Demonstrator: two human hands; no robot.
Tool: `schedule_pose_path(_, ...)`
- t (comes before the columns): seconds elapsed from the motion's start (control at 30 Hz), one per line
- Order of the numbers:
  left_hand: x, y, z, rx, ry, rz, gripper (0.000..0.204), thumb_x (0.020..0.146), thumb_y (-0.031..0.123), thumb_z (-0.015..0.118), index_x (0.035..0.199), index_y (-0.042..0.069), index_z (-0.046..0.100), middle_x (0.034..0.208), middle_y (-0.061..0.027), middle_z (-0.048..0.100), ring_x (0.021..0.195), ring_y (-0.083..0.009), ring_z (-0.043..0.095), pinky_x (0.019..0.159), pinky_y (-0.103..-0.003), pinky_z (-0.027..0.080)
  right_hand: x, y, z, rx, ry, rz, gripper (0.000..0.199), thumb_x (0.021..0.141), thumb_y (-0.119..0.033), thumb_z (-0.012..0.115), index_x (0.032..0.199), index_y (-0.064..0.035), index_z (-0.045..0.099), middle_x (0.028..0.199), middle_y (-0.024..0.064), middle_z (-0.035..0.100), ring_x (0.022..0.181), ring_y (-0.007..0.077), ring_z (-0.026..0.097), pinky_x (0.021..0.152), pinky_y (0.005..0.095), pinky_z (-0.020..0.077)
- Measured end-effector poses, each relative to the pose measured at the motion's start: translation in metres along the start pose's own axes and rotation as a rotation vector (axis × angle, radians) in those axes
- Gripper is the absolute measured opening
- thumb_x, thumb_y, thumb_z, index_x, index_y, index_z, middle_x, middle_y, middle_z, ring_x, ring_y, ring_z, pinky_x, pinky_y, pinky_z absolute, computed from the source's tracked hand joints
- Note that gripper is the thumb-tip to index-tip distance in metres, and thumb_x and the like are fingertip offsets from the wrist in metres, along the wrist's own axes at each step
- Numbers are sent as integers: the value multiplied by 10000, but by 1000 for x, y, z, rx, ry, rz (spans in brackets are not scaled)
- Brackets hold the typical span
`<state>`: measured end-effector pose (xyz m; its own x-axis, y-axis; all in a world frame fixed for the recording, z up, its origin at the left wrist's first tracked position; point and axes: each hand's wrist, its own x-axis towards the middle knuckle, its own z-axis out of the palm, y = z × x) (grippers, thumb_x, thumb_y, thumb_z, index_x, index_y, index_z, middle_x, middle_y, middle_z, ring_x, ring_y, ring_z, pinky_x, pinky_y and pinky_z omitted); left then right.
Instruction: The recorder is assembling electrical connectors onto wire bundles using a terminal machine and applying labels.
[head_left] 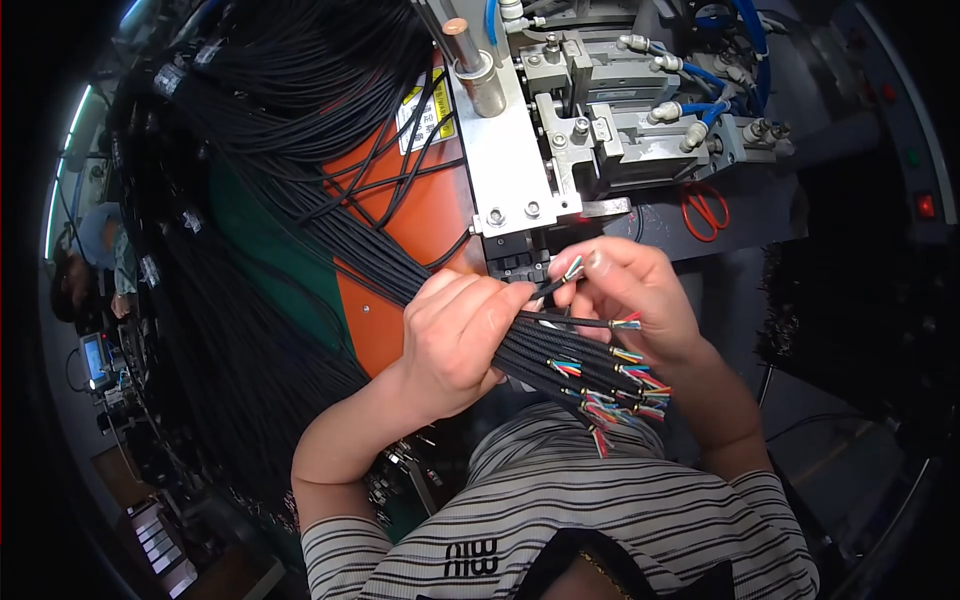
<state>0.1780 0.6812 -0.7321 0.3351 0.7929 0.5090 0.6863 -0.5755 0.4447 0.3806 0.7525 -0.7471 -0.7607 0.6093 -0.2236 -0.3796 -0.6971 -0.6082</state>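
My left hand [455, 335] is closed round a thick bundle of black braided cables [545, 355]. Their stripped ends fan out toward my body, showing thin coloured wires [610, 405] in red, blue, yellow and white. One cable end [572, 272] stands apart above the rest, its short wires splayed. My right hand [635, 295] has its thumb and fingers curled close around that end; whether they press on it is hard to make out. Just beyond both hands sits a small black fixture [515, 258] at the front of a metal machine [510, 150].
Pneumatic cylinders [650, 150] with blue air hoses fill the far right. Red-handled scissors [705, 212] lie beside them. Large masses of black cable [300, 80] cover the left and far left, over an orange plate [390, 290]. A control panel [915, 160] stands at the right edge.
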Motion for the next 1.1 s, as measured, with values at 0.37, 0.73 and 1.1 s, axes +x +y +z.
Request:
schedule_pose_path(0.37,21,9,21,58,-32,-15,356,642,82,715,963,-31,612,736,-97,594,617,-261,590,585,-361,437,-2,10,-13,-763,151,-528,163,874,27,677,1036,29,666,920,59,652,744,54,602,643,211,487)
schedule_pose_path(0.73,19,7,16,7,-51,-86,355,608,72,742,925,-19,611,716,-107,605,615,-270,615,556,-355,439,-1,7,-17,-540,13,-409,224,926,17,605,1140,62,652,1034,93,626,858,115,623,757,230,517)
schedule_pose_path(1.1,16,-20,10,-403,-134,-133,284,661,144,778,859,23,614,719,-98,646,603,-254,632,550,-335,446,8,2,-21,-523,-32,-228,175,926,33,596,1071,34,693,1024,106,654,727,101,650,597,200,508)
